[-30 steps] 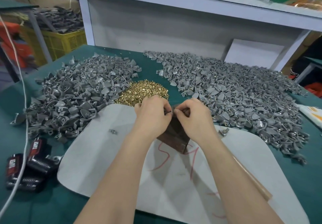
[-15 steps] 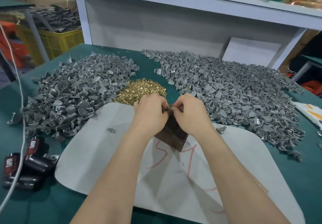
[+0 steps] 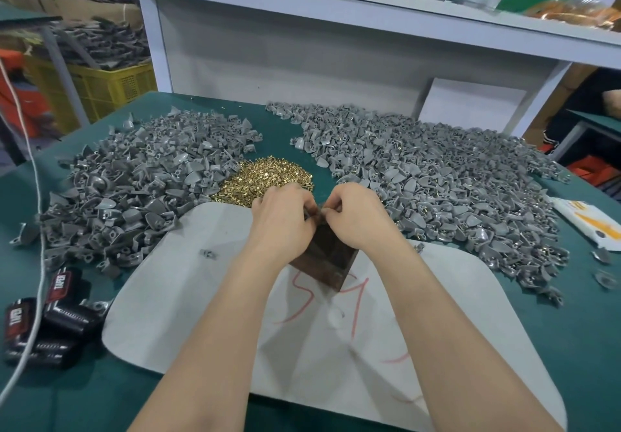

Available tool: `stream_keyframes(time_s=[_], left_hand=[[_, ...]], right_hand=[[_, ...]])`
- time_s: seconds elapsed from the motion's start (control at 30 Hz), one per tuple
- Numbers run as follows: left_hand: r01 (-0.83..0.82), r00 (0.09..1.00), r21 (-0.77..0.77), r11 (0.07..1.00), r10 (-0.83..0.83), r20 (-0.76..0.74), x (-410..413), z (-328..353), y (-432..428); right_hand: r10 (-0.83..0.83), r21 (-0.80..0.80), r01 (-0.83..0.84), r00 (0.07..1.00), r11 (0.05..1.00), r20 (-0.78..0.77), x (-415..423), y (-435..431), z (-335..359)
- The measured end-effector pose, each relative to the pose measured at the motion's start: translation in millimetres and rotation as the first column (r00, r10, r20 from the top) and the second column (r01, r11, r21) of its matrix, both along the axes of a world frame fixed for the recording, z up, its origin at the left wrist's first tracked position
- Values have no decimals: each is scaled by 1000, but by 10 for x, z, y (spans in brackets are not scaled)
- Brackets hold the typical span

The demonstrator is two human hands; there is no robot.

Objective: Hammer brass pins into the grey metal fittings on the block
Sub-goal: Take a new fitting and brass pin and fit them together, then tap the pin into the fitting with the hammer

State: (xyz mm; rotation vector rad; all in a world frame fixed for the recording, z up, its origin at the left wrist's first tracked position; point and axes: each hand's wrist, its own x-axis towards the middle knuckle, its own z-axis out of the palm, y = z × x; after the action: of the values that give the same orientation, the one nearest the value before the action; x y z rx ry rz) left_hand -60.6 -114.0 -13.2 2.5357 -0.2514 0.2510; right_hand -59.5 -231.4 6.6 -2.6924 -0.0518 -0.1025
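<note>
On the green bench lies a white mat, and on it stands the dark block, its top hidden under 2 hands. The left hand and right hand meet there with fingers curled tight, pinching a small grey fitting between them; whether a pin is also held I cannot tell. No hammer is in view, so this looks like the seating step, with the blow not yet struck. Just beyond the hands sits the heap of brass pins, large and far from spent. Left of it is a heap of plain grey fittings, probably waiting. The right heap shows brass glints, so those are likely done. By that reading the job is roughly midway, with much left
</note>
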Motion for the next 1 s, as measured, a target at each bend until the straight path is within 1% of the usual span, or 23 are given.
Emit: stream_keyframes(time_s=[0.1,0.27,0.33,0.4,0.43,0.47,0.5,0.53,0.57,0.6,0.63,0.7,0.8,0.87,0.93,1.0], left_hand=[[0,1000,-4,1000,0,-1,7,-15,8],[-2,1000,-7,1000,2,1,-9,-9,15],[6,1000,-23,1000,-6,2,-19,-2,26],[9,1000,-41,999,-10,-6,-17,9,36],[6,1000,-53,999,-6,-12,-14,11,42],[1,1000,-61,998,-3,-20,-16,13,43],[0,1000,-64,998,-2,-24,-18,14,43],[2,1000,-64,998,-4,-26,-22,16,41],[2,1000,-67,998,-4,-26,-22,17,39],[0,1000,-73,997,-2,-28,-23,17,41],[-3,1000,-80,997,0,-31,-22,18,43],[-9,999,-88,996,6,-34,-25,24,49],[-23,999,-90,996,19,-45,-19,21,61],[-34,998,-96,995,29,-53,-16,18,64],[-46,997,-95,994,40,-62,-14,18,69],[-56,997,-87,995,51,-62,-9,13,76]], right_hand=[[-7,30,7,1000,1000,-2,25,-26,-16],[9,62,-14,997,998,71,-2,-55,-104],[6,141,-26,990,990,143,-45,-146,-136],[-104,239,55,975,969,196,-71,-311,-155],[-164,210,127,972,969,170,-68,-400,-173],[-205,94,196,974,976,98,-68,-468,-199],[-227,-57,227,974,972,0,-66,-501,-228],[-230,-172,213,969,962,-87,-61,-507,-254],[-221,-225,187,965,956,-139,-51,-491,-273],[-209,-236,167,963,957,-167,-34,-473,-273],[-200,-227,159,964,961,-175,-16,-472,-267],[-197,-179,170,970,969,-142,5,-517,-233],[-223,20,224,973,974,-68,-26,-607,-146],[-239,93,237,971,967,10,-74,-640,-51],[-225,158,214,972,964,59,-141,-632,52],[-172,155,154,979,976,110,-215,-589,123]])
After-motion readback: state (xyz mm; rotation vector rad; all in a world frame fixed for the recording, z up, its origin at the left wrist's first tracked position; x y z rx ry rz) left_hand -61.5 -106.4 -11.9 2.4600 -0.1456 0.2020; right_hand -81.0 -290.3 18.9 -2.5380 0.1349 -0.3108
